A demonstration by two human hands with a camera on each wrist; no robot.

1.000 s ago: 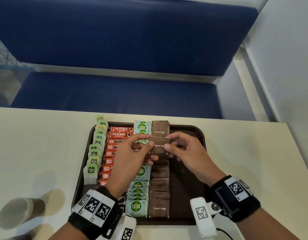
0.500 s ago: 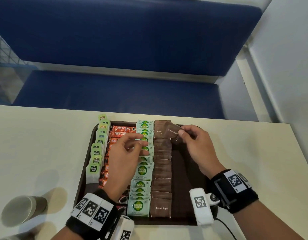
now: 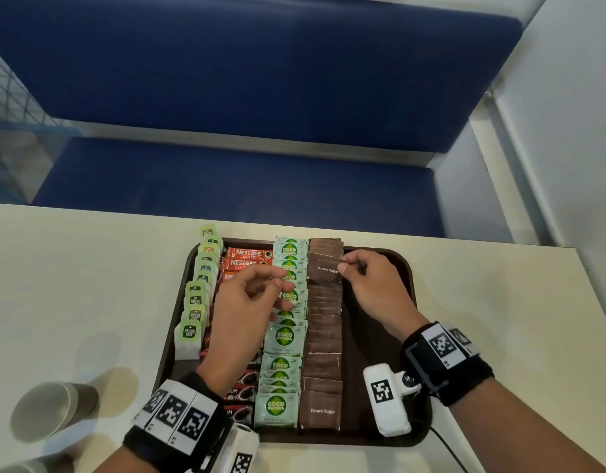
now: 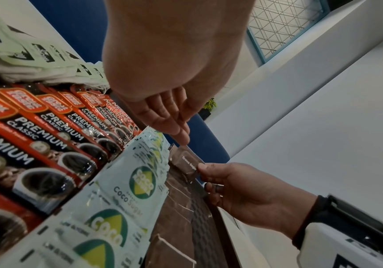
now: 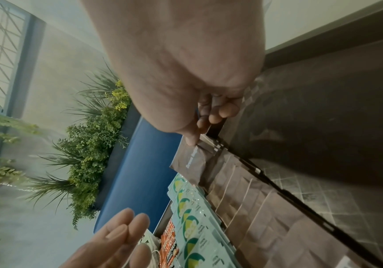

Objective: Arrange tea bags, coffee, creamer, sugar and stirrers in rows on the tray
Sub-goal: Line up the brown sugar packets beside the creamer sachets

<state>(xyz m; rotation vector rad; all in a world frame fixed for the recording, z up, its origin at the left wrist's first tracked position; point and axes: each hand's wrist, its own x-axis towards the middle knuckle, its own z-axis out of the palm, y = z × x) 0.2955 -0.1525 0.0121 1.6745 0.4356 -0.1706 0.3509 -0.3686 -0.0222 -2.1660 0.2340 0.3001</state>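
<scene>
A dark brown tray (image 3: pixel 390 268) holds four rows: green tea bags (image 3: pixel 195 302), red Nescafe coffee sticks (image 3: pixel 248 256), pale green Coco Natura sugar sachets (image 3: pixel 283 337) and brown sugar sachets (image 3: pixel 323 363). My right hand (image 3: pixel 344 264) pinches the right edge of one brown sugar sachet (image 3: pixel 323 269) near the far end of the brown row; the same sachet (image 4: pixel 187 162) shows in the left wrist view and again (image 5: pixel 190 161) in the right wrist view. Holding nothing, my left hand (image 3: pixel 282 285) hovers over the coffee and Coco rows with fingers loosely bent.
A grey paper cup (image 3: pixel 50 407) lies on its side on the cream table (image 3: pixel 90 274) to the tray's left. The tray's right strip is bare. A blue bench (image 3: pixel 226 182) runs behind the table, and a white wall stands on the right.
Both hands held the brown sugar sachet over the row's middle. The left hand has let go, and the right hand has carried the sachet to the row's far end and turned it level.
</scene>
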